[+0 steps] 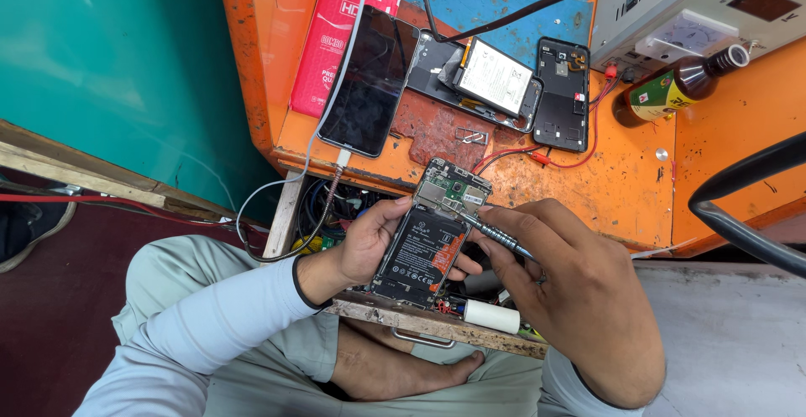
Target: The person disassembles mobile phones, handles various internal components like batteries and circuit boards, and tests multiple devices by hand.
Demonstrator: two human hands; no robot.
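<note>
Head view: left hand (369, 245) grasps opened phone (428, 236) over the drawer.
Right hand: (571, 299) fingers pinch screwdriver (495, 235), tip near battery (420, 253).
Risk: a slipped tip could puncture the battery or scratch the board.

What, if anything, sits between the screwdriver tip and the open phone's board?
Nothing visible. The right hand brings the screwdriver straight to the board of the opened phone, which the left hand holds.

A red flat package (340, 35) lies under a dark phone screen (369, 81); a green-labelled brown bottle (672, 89) lies right.
</note>
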